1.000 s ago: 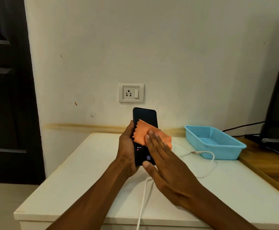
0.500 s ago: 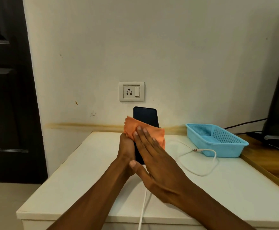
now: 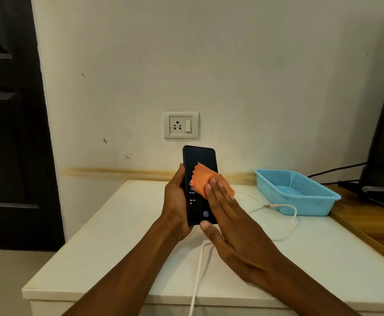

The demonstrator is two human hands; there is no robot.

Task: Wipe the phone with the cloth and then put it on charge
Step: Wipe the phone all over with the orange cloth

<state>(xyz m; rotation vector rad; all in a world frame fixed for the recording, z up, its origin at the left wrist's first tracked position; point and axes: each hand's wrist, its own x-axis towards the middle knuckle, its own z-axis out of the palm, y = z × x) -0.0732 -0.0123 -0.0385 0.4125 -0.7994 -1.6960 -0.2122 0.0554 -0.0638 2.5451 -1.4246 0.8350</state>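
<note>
Standing at far left: door (image 3: 8,133), dark, no part in the task.
Table (image 3: 118,247): white, set against the wall, bearing the items below.
Left hand (image 3: 175,201): fingers and thumb curled round the phone's long edges, clamped on it. It holds the phone upright above the table with the screen toward the person, likely so the glass faces the wiping hand and cannot slide.
Socket (image 3: 181,125): on the wall, nothing plugged in.
Phone (image 3: 199,160): dark, screen lit. Its lower half sits inside the left grip and its top stands clear above, just below the socket.
Cloth (image 3: 203,181): orange, lying on the middle of the screen, upper corner free.
Right hand (image 3: 234,229): fingers (image 3: 218,190) straight and together, flat on the cloth, pressing it to the glass and pinching nothing. The thumb is near the phone's bottom edge.
Judgement: wiping is in hand, charging is not begun.
Cable (image 3: 286,224): white, on the table, running from the near edge under the hands to a loose plug end beside the basket.
Basket (image 3: 307,206): blue, at right, apart from the hands.
</note>
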